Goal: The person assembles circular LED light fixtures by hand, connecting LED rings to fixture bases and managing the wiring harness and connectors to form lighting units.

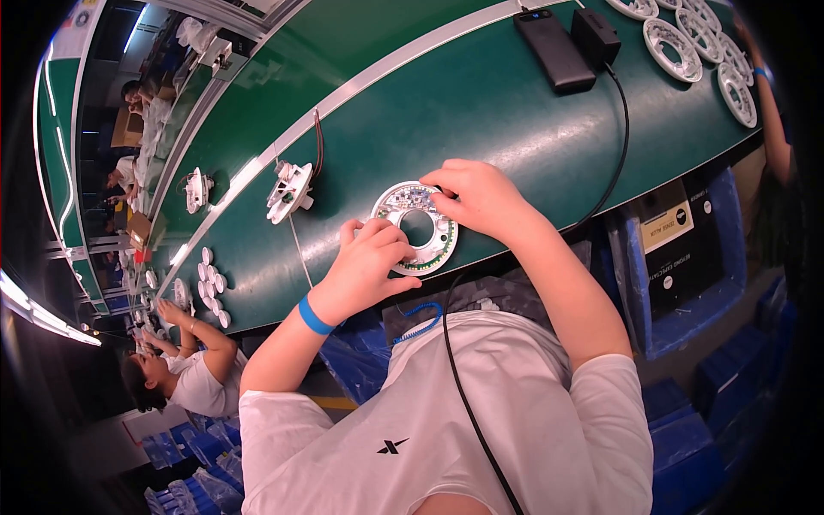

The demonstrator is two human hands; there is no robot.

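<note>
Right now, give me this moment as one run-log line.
left hand: fingers on ring-shaped board | right hand: pressing its upper edge | board: flat on green belt | white fixture: apart, untouched

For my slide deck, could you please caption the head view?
Both hands, left hand and right hand, press on a round white ring-shaped circuit assembly on a green workbench.

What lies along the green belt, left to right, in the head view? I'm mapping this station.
Small white caps → white part with wires → round circuit-board ring under both hands → black box → white rings.
</note>
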